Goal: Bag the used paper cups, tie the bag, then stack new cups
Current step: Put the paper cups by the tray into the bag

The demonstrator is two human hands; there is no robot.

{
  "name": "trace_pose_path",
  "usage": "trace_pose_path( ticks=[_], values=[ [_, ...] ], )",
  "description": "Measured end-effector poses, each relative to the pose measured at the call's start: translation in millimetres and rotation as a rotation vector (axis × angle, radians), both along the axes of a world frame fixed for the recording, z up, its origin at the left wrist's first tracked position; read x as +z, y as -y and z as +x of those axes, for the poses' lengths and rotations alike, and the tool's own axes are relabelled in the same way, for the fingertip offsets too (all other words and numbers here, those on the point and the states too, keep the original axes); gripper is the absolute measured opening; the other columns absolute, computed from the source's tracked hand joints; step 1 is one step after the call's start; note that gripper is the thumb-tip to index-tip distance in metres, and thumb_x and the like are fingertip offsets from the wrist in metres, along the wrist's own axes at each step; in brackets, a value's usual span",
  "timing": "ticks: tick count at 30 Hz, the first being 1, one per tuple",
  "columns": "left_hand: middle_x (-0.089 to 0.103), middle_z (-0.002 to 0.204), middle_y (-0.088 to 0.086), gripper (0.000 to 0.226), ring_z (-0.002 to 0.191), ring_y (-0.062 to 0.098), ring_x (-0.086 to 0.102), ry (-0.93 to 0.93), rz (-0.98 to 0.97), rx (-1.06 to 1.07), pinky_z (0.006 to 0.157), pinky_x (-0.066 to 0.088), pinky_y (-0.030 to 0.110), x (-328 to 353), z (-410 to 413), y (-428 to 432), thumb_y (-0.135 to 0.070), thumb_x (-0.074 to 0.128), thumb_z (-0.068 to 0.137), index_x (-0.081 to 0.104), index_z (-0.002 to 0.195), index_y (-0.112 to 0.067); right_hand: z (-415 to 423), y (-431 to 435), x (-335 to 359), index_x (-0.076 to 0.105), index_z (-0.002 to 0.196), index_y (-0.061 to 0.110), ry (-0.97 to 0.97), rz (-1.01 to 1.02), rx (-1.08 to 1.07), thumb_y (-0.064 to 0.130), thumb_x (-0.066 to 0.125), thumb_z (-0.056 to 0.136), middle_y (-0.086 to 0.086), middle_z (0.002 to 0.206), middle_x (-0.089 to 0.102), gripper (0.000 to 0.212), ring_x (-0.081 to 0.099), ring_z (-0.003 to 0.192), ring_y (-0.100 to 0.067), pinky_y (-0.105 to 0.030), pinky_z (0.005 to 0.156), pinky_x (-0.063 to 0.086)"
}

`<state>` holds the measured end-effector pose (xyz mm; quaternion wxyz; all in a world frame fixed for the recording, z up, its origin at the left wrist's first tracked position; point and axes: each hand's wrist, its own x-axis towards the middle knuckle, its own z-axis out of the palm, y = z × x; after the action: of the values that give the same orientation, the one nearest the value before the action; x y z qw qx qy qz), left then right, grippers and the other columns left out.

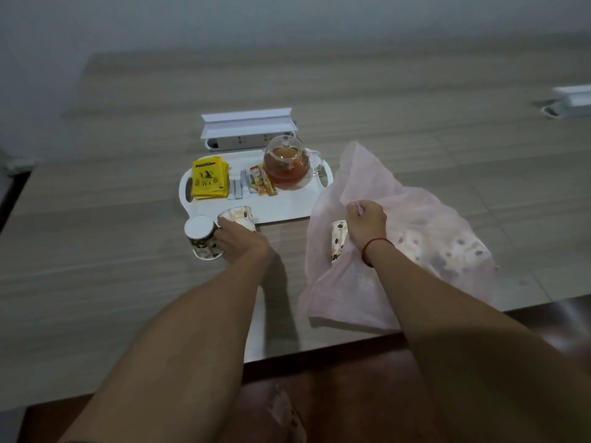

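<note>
A thin pink plastic bag (415, 225) lies on the wooden table at the right, with several spotted paper cups showing through it. My right hand (366, 222) pinches the bag's rim and holds it up; one spotted cup (338, 239) lies at the mouth just left of that hand. My left hand (238, 241) reaches to the front left corner of the white tray, its fingers on a spotted cup lying on its side (238, 215). Another spotted cup (200, 236) stands upside down right beside that hand; whether it touches is unclear.
The white tray (287, 206) holds yellow tea packets (209, 180), sachets (256, 185) and a glass teapot of amber tea (287, 163). A white power strip box (248, 129) sits behind it. The table's front edge runs near my lap; a white object (572, 99) lies far right.
</note>
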<state>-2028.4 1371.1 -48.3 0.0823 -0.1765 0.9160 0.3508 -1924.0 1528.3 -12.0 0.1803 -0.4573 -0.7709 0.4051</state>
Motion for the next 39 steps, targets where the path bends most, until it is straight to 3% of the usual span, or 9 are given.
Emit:
trace_pose_path(
  ticks=[5,11,17,25,27,29,31,34,39],
  values=[
    [0.038,0.146,0.02,0.079,0.137,0.034,0.037,0.031,0.068,0.034,0.109,0.032,0.04,-3.7,1.2,1.6,-0.011,0.075,0.078,0.028,0.141,-0.003,1.9,4.7,-4.0,0.021,0.051,0.018,0.011,-0.008,-0.021,0.011,0.046,0.089,0.0,0.052,0.025,0.046,0.029,0.064,-0.022,-0.028,0.061,0.026],
    [0.041,0.143,0.02,0.078,0.135,0.034,0.039,0.016,0.151,-0.05,0.105,0.037,0.04,20.5,19.4,7.8,-0.019,0.077,0.077,0.031,0.138,-0.002,17.4,17.8,13.7,0.023,0.05,0.016,-0.02,0.008,-0.008,0.011,0.045,0.091,0.001,0.053,0.028,0.047,0.034,0.07,-0.022,-0.028,0.066,0.028],
    [0.048,0.138,0.018,0.082,0.123,0.036,0.053,0.028,0.432,-0.261,0.1,0.049,0.046,57.1,54.0,0.7,-0.022,0.08,0.074,0.029,0.137,-0.007,48.9,33.0,52.4,0.024,0.051,0.016,-0.095,0.03,-0.007,0.012,0.044,0.092,0.0,0.054,0.027,0.046,0.034,0.069,-0.022,-0.03,0.065,0.028],
    [0.053,0.126,0.012,0.081,0.114,0.03,0.056,0.184,0.68,-0.404,0.097,0.05,0.04,97.0,112.5,-31.4,-0.026,0.081,0.069,0.032,0.132,-0.011,87.2,33.2,104.0,0.028,0.051,0.017,-0.214,0.078,-0.075,0.015,0.048,0.093,-0.01,0.068,0.039,0.047,0.036,0.071,-0.023,-0.028,0.069,0.033],
    [0.059,0.116,0.01,0.064,0.101,0.026,0.06,0.279,0.743,-0.475,0.086,0.053,0.037,104.4,123.1,-36.7,-0.029,0.075,0.075,0.041,0.126,-0.012,90.6,34.6,111.8,0.027,0.05,0.017,-0.242,0.095,-0.073,0.014,0.049,0.092,-0.006,0.061,0.037,0.047,0.037,0.07,-0.023,-0.029,0.069,0.033],
    [0.064,0.104,0.007,0.027,0.089,0.021,0.057,0.422,0.772,-0.604,0.077,0.044,0.031,113.9,131.1,-36.7,-0.032,0.055,0.088,0.056,0.108,-0.014,91.9,37.0,117.2,0.025,0.049,0.018,-0.247,0.109,-0.07,0.014,0.05,0.091,0.0,0.053,0.03,0.049,0.034,0.068,-0.023,-0.029,0.065,0.032],
    [0.066,0.09,0.001,0.03,0.08,0.017,0.054,0.487,0.725,-0.675,0.072,0.04,0.03,118.6,130.8,-31.9,-0.031,0.039,0.093,0.065,0.092,-0.016,90.2,38.5,119.0,0.023,0.05,0.018,-0.243,0.111,-0.064,0.013,0.05,0.09,0.001,0.052,0.025,0.049,0.031,0.068,-0.023,-0.027,0.061,0.027],
    [0.067,0.081,0.001,0.025,0.069,0.015,0.057,0.399,0.679,-0.606,0.063,0.044,0.026,115.5,115.2,-18.3,-0.024,0.045,0.092,0.066,0.097,-0.011,82.2,43.8,114.6,0.022,0.051,0.018,-0.224,0.108,-0.045,0.013,0.049,0.09,0.0,0.053,0.024,0.048,0.03,0.067,-0.022,-0.028,0.059,0.025],
    [0.064,0.094,0.008,0.014,0.088,0.025,0.058,0.124,0.533,-0.437,0.073,0.043,0.03,86.7,68.3,18.0,-0.015,0.051,0.09,0.065,0.09,-0.011,55.0,56.6,94.4,0.028,0.052,0.015,-0.178,0.047,0.01,0.014,0.049,0.091,-0.004,0.058,0.035,0.044,0.035,0.07,-0.023,-0.027,0.067,0.031]
  ],
)
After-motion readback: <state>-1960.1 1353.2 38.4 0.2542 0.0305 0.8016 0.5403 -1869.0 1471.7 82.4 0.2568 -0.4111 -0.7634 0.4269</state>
